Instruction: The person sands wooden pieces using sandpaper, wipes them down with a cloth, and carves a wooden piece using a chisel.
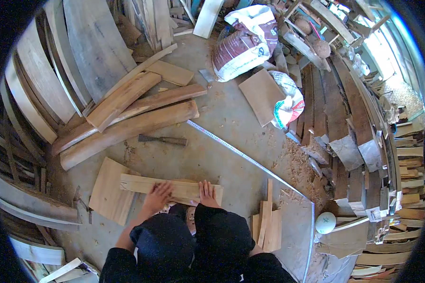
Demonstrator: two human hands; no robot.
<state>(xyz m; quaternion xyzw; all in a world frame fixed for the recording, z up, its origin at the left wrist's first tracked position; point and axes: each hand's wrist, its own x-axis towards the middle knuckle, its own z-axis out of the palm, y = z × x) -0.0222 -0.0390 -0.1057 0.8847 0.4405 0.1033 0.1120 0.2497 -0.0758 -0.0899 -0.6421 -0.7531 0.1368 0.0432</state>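
Observation:
A pale wooden plank (186, 188) lies crosswise in front of my knees, with thin marks near its left end. My left hand (159, 194) is on the plank left of its middle, fingers stretched out over the wood. Nearer the right end, my right hand (208, 193) rests with its fingers laid flat over the plank. Under the plank's left end is a wide light board (112, 191). A chisel-like tool (163, 140) with a dark handle lies on the floor beyond the plank.
A long white measuring strip (250, 161) crosses the floor and bends at the right. Rough timber pieces (132, 129) lie at upper left. Short boards (270, 224) sit at my right. A bulging sack (245, 45), a white ball (325, 222) and stacked beams (344, 137) stand farther off.

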